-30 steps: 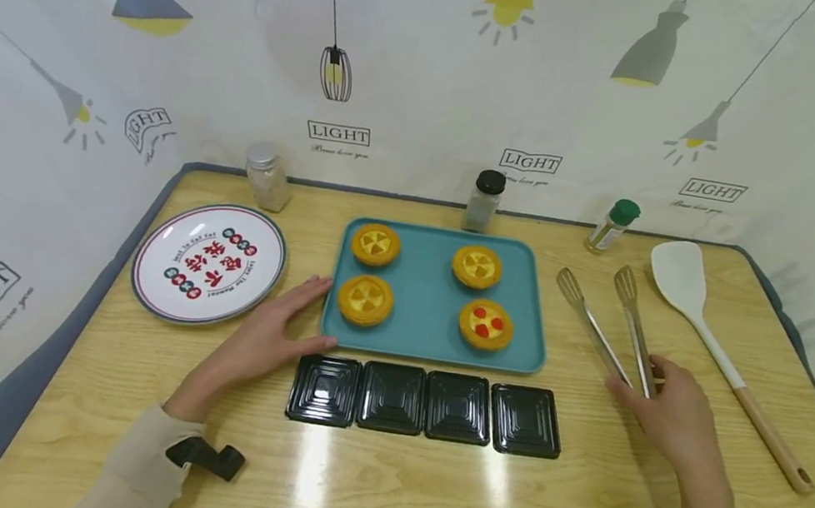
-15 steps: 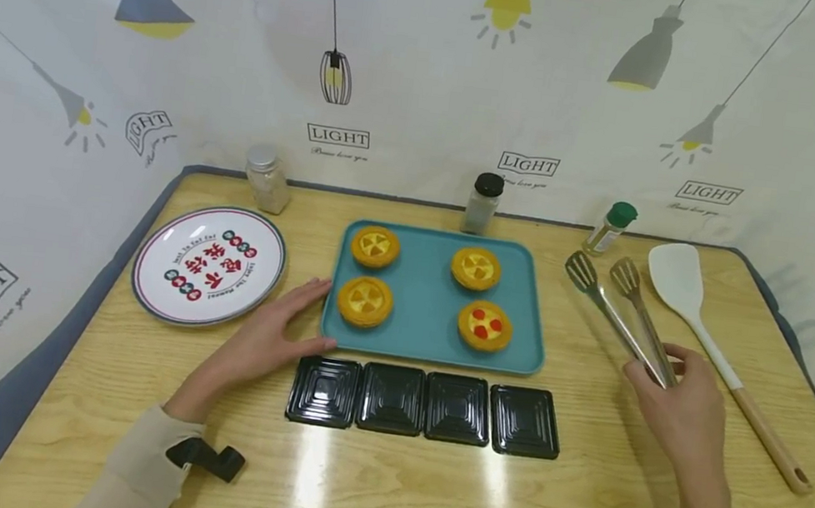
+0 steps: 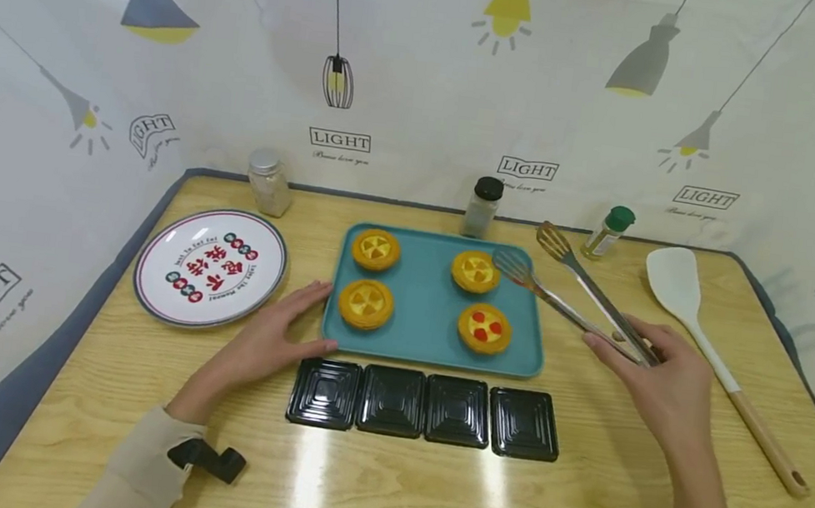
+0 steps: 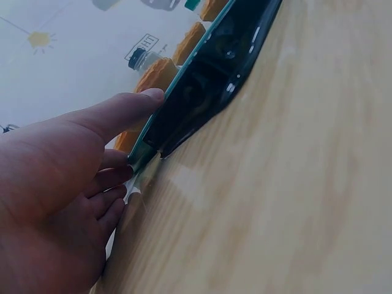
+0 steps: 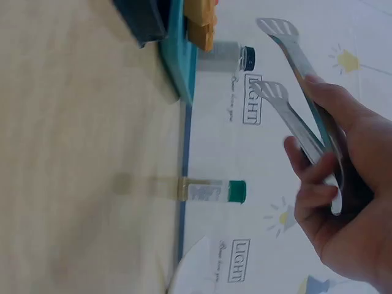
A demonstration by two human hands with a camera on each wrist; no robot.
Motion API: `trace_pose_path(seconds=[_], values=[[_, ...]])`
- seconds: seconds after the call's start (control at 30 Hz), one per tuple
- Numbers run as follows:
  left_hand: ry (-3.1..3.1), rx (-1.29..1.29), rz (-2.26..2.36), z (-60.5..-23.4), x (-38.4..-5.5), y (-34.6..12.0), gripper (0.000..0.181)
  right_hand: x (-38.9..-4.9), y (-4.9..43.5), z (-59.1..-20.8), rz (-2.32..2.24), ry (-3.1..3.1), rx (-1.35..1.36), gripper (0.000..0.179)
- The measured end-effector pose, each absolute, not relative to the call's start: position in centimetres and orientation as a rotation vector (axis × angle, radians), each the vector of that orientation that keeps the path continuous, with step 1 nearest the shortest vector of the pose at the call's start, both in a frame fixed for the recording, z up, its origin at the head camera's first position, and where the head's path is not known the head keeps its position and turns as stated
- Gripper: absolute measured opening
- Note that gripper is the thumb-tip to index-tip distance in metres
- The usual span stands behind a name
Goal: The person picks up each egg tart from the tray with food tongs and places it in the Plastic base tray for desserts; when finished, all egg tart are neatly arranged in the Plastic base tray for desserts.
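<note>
– Tongs [image 3: 602, 300] have been swung leftward since the earlier frame; one tip is now seen across the far right corner of the tray [image 3: 418, 293] in the head view, the other beyond its edge.

– Right hand [image 3: 668, 384]: how set?

– Clamped on the tongs, thumb on one arm, fingers curled round the other. The tips are spread apart, with nothing held between them.

– And the left hand [image 3: 269, 339]?

– Laid at the tray's left edge, thumb and fingers apart, thumb at the near corner. No shift noted.

– Position of the tarts?

– All four on the tray, unmoved: rear left tart [image 3: 376, 250], front left tart [image 3: 366, 305], rear right tart [image 3: 475, 272], and at front right the red-topped tart [image 3: 484, 328]. One tip is seen near the rear right tart; contact cannot be confirmed.

– Progress?

– Judged early. Tongs lifted and brought toward the tray: done. Gripping of any tart: not yet done, so all four are judged outstanding. Four black dishes [image 3: 392, 401] are lined up just beside the tray's near edge. Spatula [image 3: 676, 280] left lying at right, untouched.
</note>
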State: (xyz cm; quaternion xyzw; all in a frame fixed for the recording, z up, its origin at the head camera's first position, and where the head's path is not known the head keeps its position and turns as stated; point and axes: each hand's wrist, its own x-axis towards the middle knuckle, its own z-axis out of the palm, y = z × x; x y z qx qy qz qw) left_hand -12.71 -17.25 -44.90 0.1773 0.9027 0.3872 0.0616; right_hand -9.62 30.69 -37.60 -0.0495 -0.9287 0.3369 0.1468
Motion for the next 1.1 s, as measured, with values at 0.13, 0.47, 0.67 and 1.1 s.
trace_pose_path(seconds=[0.13,0.47,0.67,1.1], values=[[2.732,0.529,1.171,-45.0,-12.7,-17.3,0.087,-10.3,29.6,-36.7,1.006,-2.733,-0.074,0.064],[2.731,0.518,1.16,-45.4,-12.7,-17.4,0.087,-11.3,27.2,-37.0,0.882,-2.735,0.084,0.058],[2.736,0.52,1.161,-45.2,-12.6,-17.4,0.087,-11.5,26.6,-37.0,0.795,-2.759,0.13,0.058],[2.747,0.533,1.164,-45.3,-12.8,-17.4,0.086,-11.7,26.6,-37.2,0.774,-2.765,0.148,0.056]])
